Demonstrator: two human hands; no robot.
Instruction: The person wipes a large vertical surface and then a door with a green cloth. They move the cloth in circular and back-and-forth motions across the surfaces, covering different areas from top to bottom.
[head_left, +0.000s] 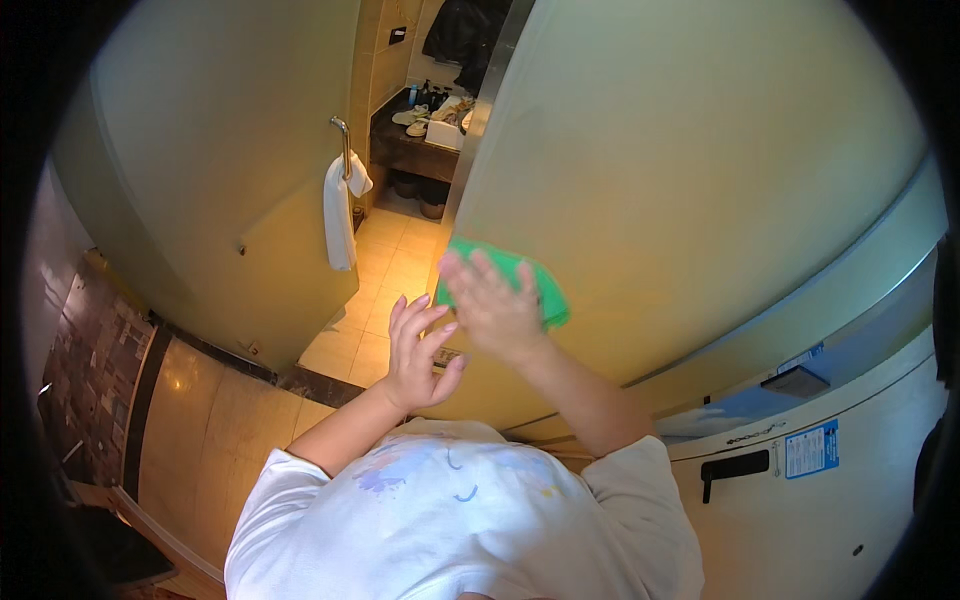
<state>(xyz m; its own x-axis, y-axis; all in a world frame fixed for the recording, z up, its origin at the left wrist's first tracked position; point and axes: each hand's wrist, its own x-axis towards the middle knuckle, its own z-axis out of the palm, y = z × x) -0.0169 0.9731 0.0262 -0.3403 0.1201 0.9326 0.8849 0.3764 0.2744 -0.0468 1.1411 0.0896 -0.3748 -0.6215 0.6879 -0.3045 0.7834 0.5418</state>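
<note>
A green cloth (553, 300) lies flat against the frosted glass panel (675, 187), under my right hand (495, 307), whose fingers are spread over it. The hand is slightly blurred. Just left of it and lower, my left hand (420, 352) is raised with its fingers apart and curved, holding nothing. It is near the panel's edge; whether it touches the glass I cannot tell. The panel's metal edge strip (487, 97) runs up from beside the cloth.
At left stands a frosted glass door (247, 150), a white towel (339, 217) hanging on its metal handle (344, 139). Through the doorway are a tiled floor (375, 300) and a dark counter (412, 154) with shoes and bottles. A white door (810, 525) with a black handle (735, 466) is at right.
</note>
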